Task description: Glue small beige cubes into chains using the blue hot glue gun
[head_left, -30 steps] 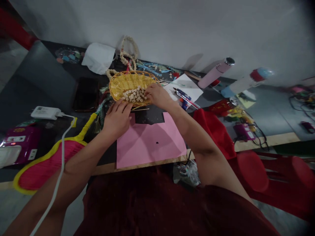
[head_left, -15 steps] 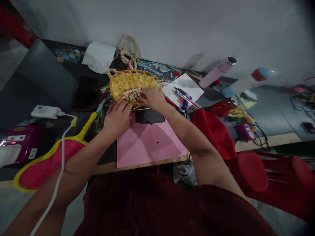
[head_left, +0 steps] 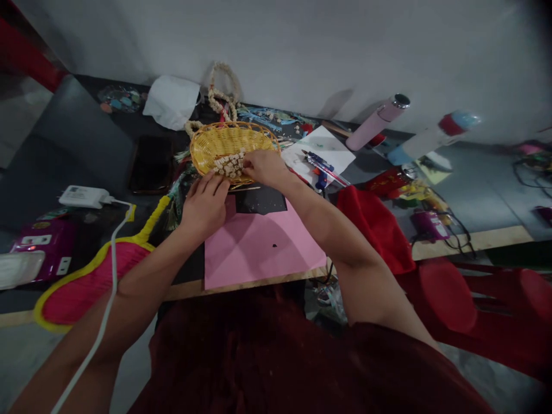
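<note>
A yellow oval wicker basket [head_left: 235, 138] sits tilted on the dark table, holding a heap of small beige pieces [head_left: 230, 165] near its front side. My left hand [head_left: 204, 201] curls its fingers over the basket's near-left rim, the tips beside the pieces and the thumb hidden. Reaching in from the right, my right hand [head_left: 266, 167] has its thumb and fingers pinched together at the right end of the heap. Whatever lies between those fingertips is too small to tell. Under my wrists lies a pink sheet [head_left: 263, 247] with a dark cutout at its top.
Behind the basket lie a beige knobbly loop [head_left: 224, 86] and blue tassels [head_left: 271, 117]. To the right are white paper [head_left: 330, 144], a glue gun [head_left: 321, 175], a pink flask [head_left: 375, 123] and red cloth [head_left: 371, 230]. Leftward are a phone [head_left: 150, 164], charger [head_left: 84, 196] and pink-yellow fan-shaped piece [head_left: 95, 273].
The view has shifted slightly. Both hands stay at the basket in nearly the same pose, the right one still pinching among the beige pieces.
</note>
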The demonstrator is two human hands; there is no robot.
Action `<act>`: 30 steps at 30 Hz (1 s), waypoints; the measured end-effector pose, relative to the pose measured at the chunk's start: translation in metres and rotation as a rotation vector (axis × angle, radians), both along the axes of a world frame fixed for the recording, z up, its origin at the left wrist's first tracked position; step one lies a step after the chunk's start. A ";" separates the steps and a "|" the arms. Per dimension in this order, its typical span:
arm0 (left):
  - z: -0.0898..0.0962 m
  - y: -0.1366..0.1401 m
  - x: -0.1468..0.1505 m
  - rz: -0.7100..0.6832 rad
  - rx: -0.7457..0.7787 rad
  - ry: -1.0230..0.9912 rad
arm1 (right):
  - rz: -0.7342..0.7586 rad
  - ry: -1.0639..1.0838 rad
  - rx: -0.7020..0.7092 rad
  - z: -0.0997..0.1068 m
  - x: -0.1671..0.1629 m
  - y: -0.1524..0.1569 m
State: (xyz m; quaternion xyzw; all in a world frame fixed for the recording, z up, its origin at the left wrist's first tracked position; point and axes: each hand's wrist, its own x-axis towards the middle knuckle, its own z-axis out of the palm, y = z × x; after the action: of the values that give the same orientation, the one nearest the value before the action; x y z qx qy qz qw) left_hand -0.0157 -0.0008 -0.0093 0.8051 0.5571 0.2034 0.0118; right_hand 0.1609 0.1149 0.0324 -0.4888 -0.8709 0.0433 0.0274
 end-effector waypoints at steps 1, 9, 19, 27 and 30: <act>0.000 0.000 0.000 0.001 -0.002 0.000 | 0.014 0.007 0.002 0.001 0.001 0.000; 0.002 0.000 0.001 0.028 0.006 0.022 | 0.034 0.153 0.081 0.008 0.007 0.012; 0.003 -0.002 -0.001 0.031 -0.021 0.033 | 0.165 0.046 0.052 0.009 -0.040 0.021; 0.001 -0.001 -0.003 0.004 -0.046 0.009 | 0.056 0.519 0.042 0.050 0.006 0.029; -0.002 0.001 -0.004 0.005 -0.022 0.002 | 0.075 0.741 0.000 0.075 0.024 0.015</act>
State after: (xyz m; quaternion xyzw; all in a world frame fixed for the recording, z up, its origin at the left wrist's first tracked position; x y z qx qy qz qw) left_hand -0.0192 -0.0002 -0.0109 0.8038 0.5612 0.1965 0.0196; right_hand 0.1845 0.1299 0.1078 -0.4075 -0.8193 0.2182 0.3391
